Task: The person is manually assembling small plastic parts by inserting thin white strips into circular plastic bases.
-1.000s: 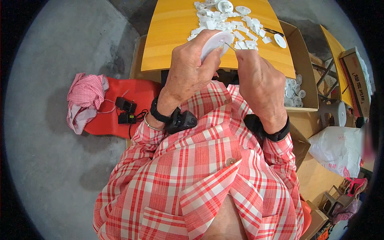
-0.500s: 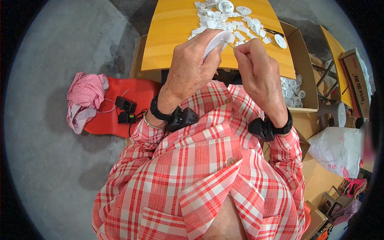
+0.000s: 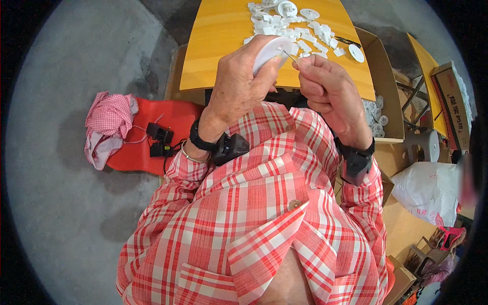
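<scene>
Your left hand grasped a white disc, held tilted above the near edge of the yellow table. Your right hand pinched a thin metal rod, its tip at the disc's face; contact could not be told. Loose white parts lay farther off on the table. Right of it: an open carton containing white pieces.

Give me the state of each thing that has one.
Left hand: gripping the white disc.
White disc: held tilted.
Right hand: pinching a thin metal rod.
Thin metal rod: pointing at the disc.
White pieces: scattered on the yellow table.
Cardboard box: open, white parts inside.
Pink cloth: crumpled.
</scene>
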`<action>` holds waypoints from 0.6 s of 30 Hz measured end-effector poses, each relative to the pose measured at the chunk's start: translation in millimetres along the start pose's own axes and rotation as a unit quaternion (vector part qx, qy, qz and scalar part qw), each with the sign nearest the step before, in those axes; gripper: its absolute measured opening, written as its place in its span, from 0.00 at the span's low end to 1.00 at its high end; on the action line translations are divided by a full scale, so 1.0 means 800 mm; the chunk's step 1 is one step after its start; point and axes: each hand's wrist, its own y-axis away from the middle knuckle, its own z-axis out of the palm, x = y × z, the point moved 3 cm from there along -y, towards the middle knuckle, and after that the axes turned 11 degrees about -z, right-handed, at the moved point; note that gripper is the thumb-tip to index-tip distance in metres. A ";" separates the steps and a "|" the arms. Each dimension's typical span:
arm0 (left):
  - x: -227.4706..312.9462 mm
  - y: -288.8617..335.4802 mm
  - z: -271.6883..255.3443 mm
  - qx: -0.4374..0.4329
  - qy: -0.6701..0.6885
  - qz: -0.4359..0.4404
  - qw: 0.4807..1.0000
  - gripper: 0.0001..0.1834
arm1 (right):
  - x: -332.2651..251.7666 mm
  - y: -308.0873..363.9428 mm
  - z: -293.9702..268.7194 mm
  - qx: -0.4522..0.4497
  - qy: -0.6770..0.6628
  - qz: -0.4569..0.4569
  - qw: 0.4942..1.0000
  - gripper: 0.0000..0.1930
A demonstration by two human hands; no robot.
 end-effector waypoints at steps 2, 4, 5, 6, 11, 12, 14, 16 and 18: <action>-0.004 -0.001 0.001 -0.026 0.057 -0.080 0.995 0.15 | 0.001 0.002 -0.001 0.010 0.112 -0.070 0.991 0.09; -0.014 -0.007 0.002 -0.058 0.152 -0.129 0.978 0.16 | 0.003 0.005 -0.004 0.021 0.222 -0.139 0.965 0.09; -0.018 -0.010 -0.002 -0.058 0.152 -0.129 0.978 0.16 | 0.002 0.007 -0.010 0.041 0.293 -0.184 0.937 0.11; -0.025 -0.012 -0.006 -0.083 0.231 -0.156 0.957 0.17 | -0.002 0.010 -0.014 0.061 0.361 -0.227 0.902 0.12; -0.042 -0.017 -0.018 -0.139 0.359 -0.194 0.902 0.33 | -0.002 0.017 -0.031 0.078 0.303 -0.167 0.935 0.15; -0.042 -0.016 -0.017 -0.138 0.360 -0.199 0.901 0.37 | 0.000 0.018 -0.035 0.080 0.307 -0.144 0.937 0.17; -0.041 -0.016 -0.012 -0.139 0.360 -0.204 0.900 0.41 | 0.006 0.018 -0.038 0.091 0.288 -0.144 0.942 0.19; -0.037 -0.015 -0.008 -0.152 0.374 -0.203 0.892 0.42 | 0.012 0.016 -0.039 0.056 0.305 -0.157 0.938 0.18; -0.038 -0.014 -0.006 -0.158 0.378 -0.207 0.889 0.43 | 0.016 0.014 -0.040 0.058 0.301 -0.157 0.939 0.19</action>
